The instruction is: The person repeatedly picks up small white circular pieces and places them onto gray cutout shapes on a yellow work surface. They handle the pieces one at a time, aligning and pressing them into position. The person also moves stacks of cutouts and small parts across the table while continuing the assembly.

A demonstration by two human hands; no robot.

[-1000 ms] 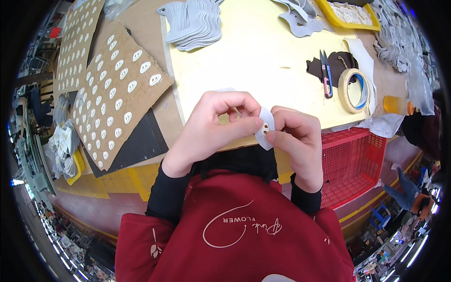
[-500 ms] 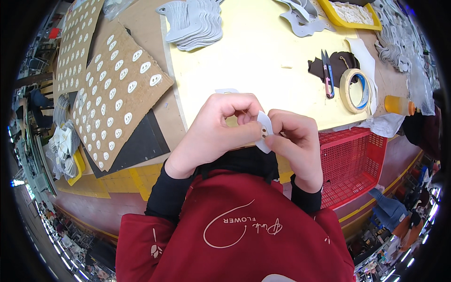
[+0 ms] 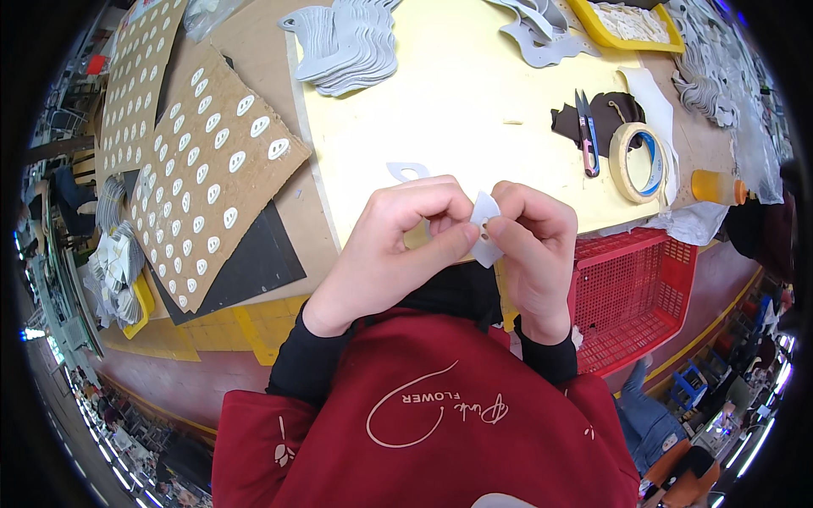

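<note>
Grey holed piece (image 3: 484,206) sits between the hands, near the table's edge, pinched by thumb and fingers of both left hand (image 3: 394,245) and right hand (image 3: 535,245). Since half a second ago the left hand is lower, baring more of a second grey piece (image 3: 397,169) beyond it (the held one seems still being worked). Fingertips hide both its side edges; its underside cannot be seen.

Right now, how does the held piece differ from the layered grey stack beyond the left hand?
The held piece is single and small; the grey stack is layered and bigger. The left hand and right hand pinch the held piece; the grey stack lies on the table. Both look pale grey.
</note>
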